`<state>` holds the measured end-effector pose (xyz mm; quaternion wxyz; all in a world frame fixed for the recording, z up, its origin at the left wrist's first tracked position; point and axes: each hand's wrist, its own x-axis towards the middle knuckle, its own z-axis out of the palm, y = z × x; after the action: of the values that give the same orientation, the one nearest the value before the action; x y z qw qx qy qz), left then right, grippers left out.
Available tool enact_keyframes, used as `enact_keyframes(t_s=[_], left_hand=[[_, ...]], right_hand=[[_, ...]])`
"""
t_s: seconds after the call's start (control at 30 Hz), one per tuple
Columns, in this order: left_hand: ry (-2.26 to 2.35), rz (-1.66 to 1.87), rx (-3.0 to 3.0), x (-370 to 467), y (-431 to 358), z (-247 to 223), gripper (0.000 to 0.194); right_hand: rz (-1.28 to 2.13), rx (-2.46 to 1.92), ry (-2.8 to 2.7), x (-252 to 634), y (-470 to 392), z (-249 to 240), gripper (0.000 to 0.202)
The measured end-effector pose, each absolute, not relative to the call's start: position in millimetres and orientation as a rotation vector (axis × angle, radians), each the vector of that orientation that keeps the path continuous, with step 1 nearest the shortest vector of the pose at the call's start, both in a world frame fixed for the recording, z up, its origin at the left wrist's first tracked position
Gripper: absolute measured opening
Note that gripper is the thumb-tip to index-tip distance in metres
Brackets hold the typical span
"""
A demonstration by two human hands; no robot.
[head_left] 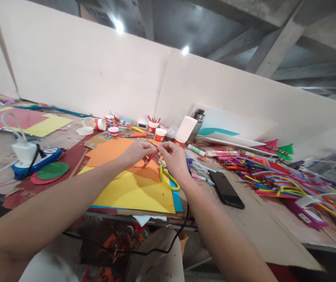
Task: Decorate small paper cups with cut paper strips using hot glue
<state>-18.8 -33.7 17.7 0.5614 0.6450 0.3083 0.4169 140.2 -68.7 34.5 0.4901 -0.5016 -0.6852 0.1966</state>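
Note:
My left hand [140, 152] and my right hand [172, 154] meet over the sheets, fingertips pinched together. Between them is a narrow red paper strip [148, 160], its lower end sticking out beneath the fingers. The exact grip at the fingertips is too small to make out. Just under my right hand lie scissors with yellow handles [168, 181], their blades mostly hidden. Orange sheets [105, 152] rest on a yellow sheet [132, 192], with a blue sheet [178, 201] showing at the edge.
Behind my hands stand a paper cup [160, 135], a cup of red strips [153, 127] and a cup stack [185, 129]. To the right lie a black phone [226, 190] and a heap of pipe cleaners [276, 176]. A blue power strip [37, 162] sits left.

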Motion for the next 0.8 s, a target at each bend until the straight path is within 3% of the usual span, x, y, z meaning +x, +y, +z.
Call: enact_keyframes(t_s=[0.63, 0.8], left_hand=[[0.702, 0.891, 1.379, -18, -33, 17, 0.021], [0.786, 1.003, 0.985, -19, -31, 24, 0.01]], right_hand=[[0.427, -1.127, -1.655, 148, -60, 24, 0.015], [0.101, -0.917, -1.862, 151, -64, 21, 0.023]])
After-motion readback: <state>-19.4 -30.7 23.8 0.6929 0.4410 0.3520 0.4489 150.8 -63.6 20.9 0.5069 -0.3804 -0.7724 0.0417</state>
